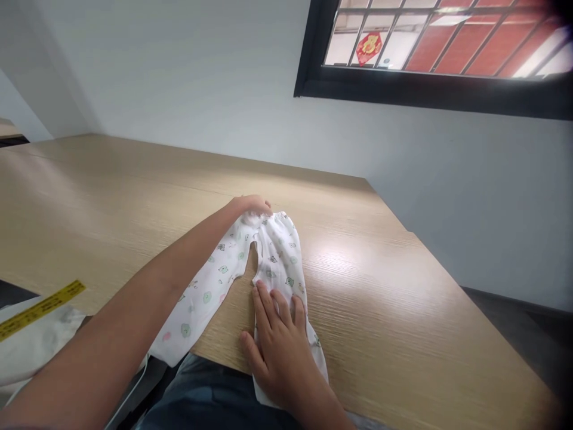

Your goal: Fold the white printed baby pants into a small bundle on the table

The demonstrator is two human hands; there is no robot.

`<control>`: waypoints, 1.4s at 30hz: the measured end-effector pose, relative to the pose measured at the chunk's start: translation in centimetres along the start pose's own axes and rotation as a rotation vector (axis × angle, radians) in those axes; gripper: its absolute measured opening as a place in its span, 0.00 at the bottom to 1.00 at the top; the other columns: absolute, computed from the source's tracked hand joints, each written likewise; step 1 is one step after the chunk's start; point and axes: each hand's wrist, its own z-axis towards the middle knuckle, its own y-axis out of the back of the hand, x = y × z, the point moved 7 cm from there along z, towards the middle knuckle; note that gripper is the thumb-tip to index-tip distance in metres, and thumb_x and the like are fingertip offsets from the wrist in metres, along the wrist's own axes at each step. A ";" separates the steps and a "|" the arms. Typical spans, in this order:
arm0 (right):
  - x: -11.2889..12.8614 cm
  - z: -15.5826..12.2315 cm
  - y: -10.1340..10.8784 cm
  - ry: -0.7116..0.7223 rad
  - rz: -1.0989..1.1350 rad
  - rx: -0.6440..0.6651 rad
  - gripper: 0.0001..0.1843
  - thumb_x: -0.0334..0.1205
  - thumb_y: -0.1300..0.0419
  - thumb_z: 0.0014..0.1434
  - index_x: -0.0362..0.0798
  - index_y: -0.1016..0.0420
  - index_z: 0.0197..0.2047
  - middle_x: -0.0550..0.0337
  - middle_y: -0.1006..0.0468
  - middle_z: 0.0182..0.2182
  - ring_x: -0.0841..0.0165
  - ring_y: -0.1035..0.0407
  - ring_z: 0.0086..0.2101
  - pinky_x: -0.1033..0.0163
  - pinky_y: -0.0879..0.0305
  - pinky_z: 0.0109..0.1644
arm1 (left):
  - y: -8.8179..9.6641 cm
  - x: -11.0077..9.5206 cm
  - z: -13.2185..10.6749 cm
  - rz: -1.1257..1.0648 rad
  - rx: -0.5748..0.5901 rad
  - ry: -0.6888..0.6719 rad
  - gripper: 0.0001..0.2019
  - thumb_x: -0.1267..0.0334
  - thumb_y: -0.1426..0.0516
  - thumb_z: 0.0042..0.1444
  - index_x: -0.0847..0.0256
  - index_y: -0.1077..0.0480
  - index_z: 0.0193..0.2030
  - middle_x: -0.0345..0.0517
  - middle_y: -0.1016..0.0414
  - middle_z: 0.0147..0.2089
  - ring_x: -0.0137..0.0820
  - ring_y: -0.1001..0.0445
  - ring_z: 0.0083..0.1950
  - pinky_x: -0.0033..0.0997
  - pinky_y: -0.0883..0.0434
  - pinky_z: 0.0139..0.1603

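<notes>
Item: white baby trousers (273, 251), in thin, soft-looking fabric, lying flat and face up, as I read them from my remote view.
Print: small scattered motifs in green, pink and black; the individual shapes are too small for me to identify.
Condition: lightly creased, with the waistband (264, 220) bunched at the far end.
Legs: spread apart in a narrow V, with a wedge of desk showing at the crotch. One leg runs toward the lower left of my view, and the other runs straight toward the wearer.
Location: on the light wood-grain desk (367, 286), with both cuffs at its near edge.
Left hand (253, 206): narrow, fingers curled over the gathered waistband, holding it.
Right hand (280, 352): wide, fingers spread, palm down on the straight trouser leg, pressing it flat rather than gripping it.
Lap: dark denim (210, 394) below the near desk edge, between the forearms.
Lower left: a yellow marked strip (40, 310), possibly a tape measure, lying across a white cloth (36, 352), just beyond the desk's corner and well apart from the trousers.
Background: a pale wall (224, 77) behind the desk, and a black-framed barred window (439, 89) above, with a red ornament (369, 48) on the glass and a red roof (465, 45) beyond it.
</notes>
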 end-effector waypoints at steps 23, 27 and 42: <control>1.2 -0.1 1.2 0.131 0.000 0.064 0.30 0.45 0.59 0.65 0.40 0.57 0.65 0.54 0.59 0.64 0.56 0.61 0.61 0.42 0.62 0.64 | 0.5 -0.8 0.8 0.176 -0.187 -0.037 0.14 0.59 0.48 0.59 0.62 0.36 0.50 0.49 0.33 0.50 0.34 0.31 0.47 0.42 0.31 0.46; 1.6 -0.1 1.1 0.148 0.009 0.040 0.29 0.42 0.58 0.64 0.37 0.55 0.64 0.50 0.57 0.64 0.60 0.67 0.62 0.47 0.63 0.65 | 1.8 -0.8 0.7 0.133 -0.181 -0.010 0.14 0.59 0.48 0.60 0.61 0.35 0.50 0.49 0.34 0.51 0.34 0.31 0.47 0.41 0.31 0.47; 2.6 0.5 1.7 0.199 -0.076 -0.014 0.29 0.40 0.58 0.64 0.26 0.48 0.60 0.35 0.47 0.59 0.51 0.59 0.61 0.47 0.56 0.63 | 0.8 -2.0 1.2 -0.132 0.291 0.021 0.22 0.46 0.38 0.38 0.58 0.26 0.37 0.46 0.26 0.30 0.36 0.27 0.35 0.29 0.32 0.33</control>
